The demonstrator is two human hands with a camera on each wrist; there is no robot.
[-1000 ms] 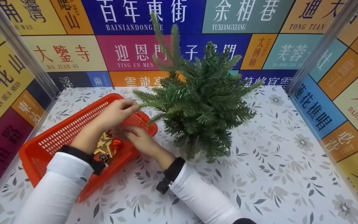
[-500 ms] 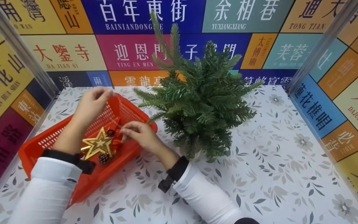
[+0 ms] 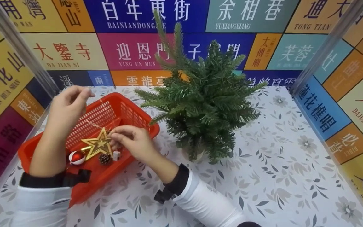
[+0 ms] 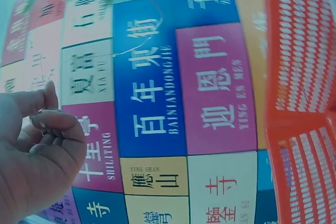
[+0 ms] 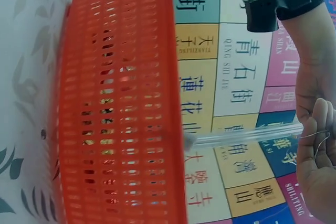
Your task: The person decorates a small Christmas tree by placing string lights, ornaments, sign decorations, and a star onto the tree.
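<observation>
My left hand [image 3: 68,105] is raised over the far left rim of the red basket [image 3: 137,118], fingertips pinched together on a thin wire. In the left wrist view, the fine wire [image 4: 123,53] carries tiny beads, like a fairy-light string, and loops past the left hand [image 4: 44,156]. Over the basket's right side, my right hand [image 3: 134,140] pinches the same wire; in the right wrist view a strand crosses its fingers [image 5: 320,148]. A small white box [image 3: 116,156] shows just below it. Whether that box hangs or lies is unclear.
In the basket are a gold star [image 3: 99,145], a pine cone [image 3: 105,158] and a red-and-white ball [image 3: 77,157]. A small artificial Christmas tree [image 3: 206,101] stands right of the basket on the floral-patterned table [image 3: 282,176]. Printed panels [image 3: 61,52] wall the back and sides.
My left hand has moved left, away from the right hand, stretching wire between them. The right hand has shifted slightly left. The white box and the red-and-white ball have come into sight.
</observation>
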